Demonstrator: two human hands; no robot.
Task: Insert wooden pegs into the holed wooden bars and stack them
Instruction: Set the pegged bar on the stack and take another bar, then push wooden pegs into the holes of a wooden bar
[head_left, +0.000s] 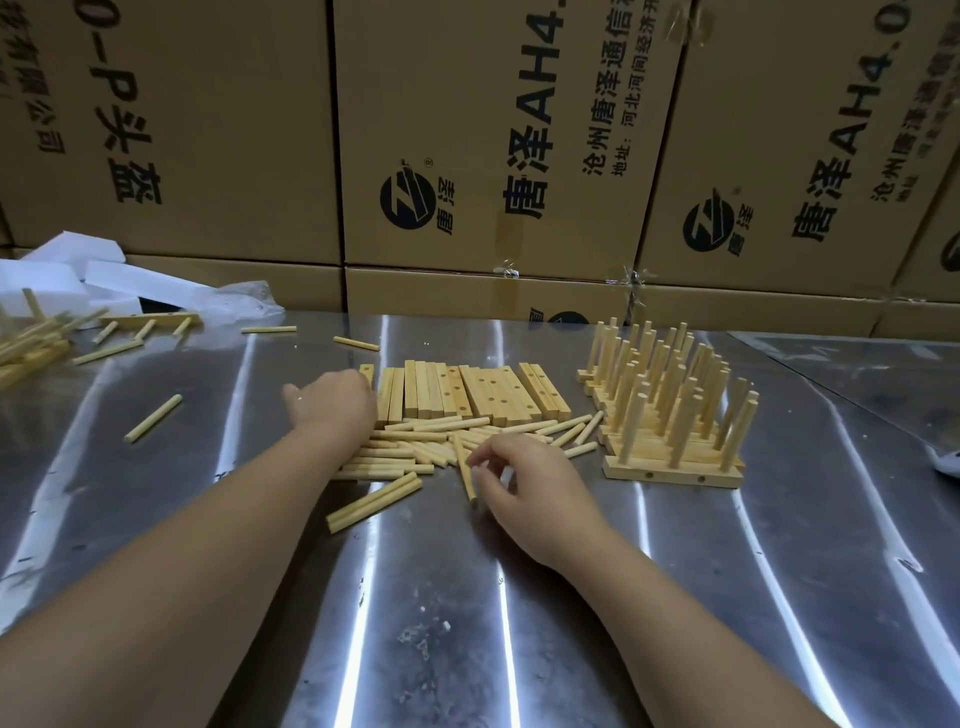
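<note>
Mid-desk, the right hand (519, 480) pinches a peg (463, 462) from the loose heap, its long axis running toward the far edge. The leftmost holed bar (367, 372) lies beyond and left, under the nearer left hand (332, 408), whose fingers are hidden, so its grip is unclear.

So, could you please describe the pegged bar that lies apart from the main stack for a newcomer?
Start at the white foam blocks at the steel table's far left corner. Just in front of them lies the pegged bar. Unlike the stack on the right, whose pegs stand upright, it is tipped on its side.
</note>
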